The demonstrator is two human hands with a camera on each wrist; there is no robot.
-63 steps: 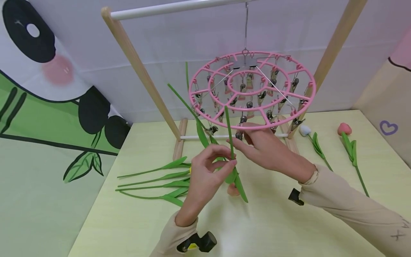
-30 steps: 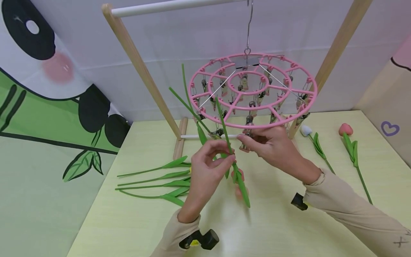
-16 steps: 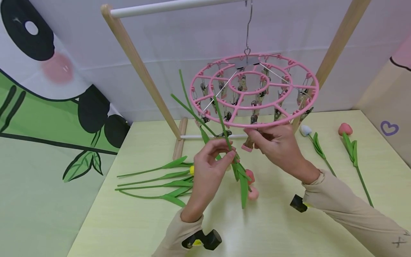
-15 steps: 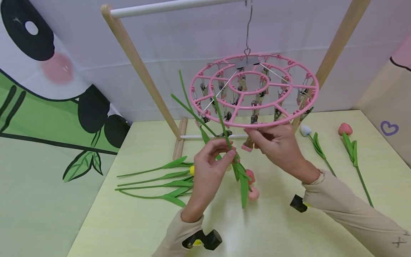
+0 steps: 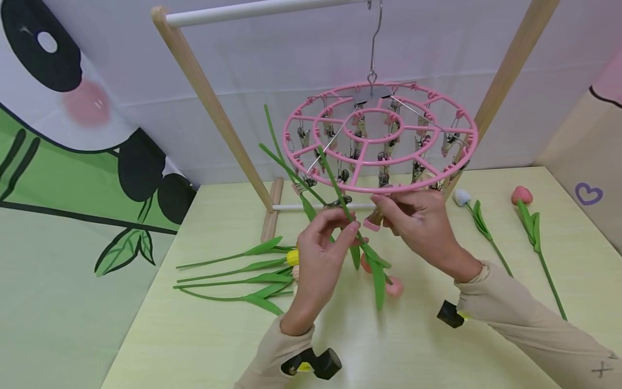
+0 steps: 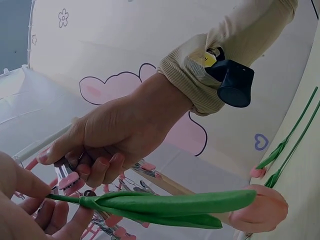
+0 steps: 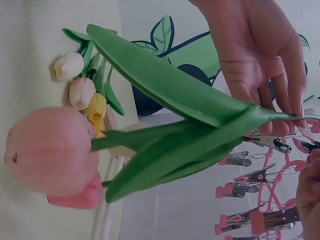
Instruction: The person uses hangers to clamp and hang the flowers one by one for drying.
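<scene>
1. Left fingertips. Thumb and fingers of the left hand (image 5: 323, 251) were brought together in a pinch on the stem of a pink tulip with long green leaves (image 6: 165, 204), just above the foliage. This grip presumably steadied the stem: its bare end pointed upward, the bloom downward.
2. Right fingertips. The right hand (image 5: 423, 222), thumb and fingers curled, gripped a metal spring clip with pink tips (image 5: 375, 218) just beside that stem, apparently leaving the tips exposed. Whether the clip's jaws were parted could not be told.
3. Overhead. The round pink plastic hanger (image 5: 360, 162) was suspended above both hands from the wooden-posted frame with a white rail (image 5: 211, 108), an arrangement that presumably let it turn.
4. Left edge. Two slender green stems (image 5: 292, 171) rose there, seemingly held by clips.
5. Tabletop. On the pale yellow-green table (image 5: 427, 346), a row of green-stemmed tulips (image 5: 262, 278) lay left; a whitish tulip (image 5: 461, 197) and a coral-pink tulip (image 5: 522, 195) lay right, probably for easy reach.
</scene>
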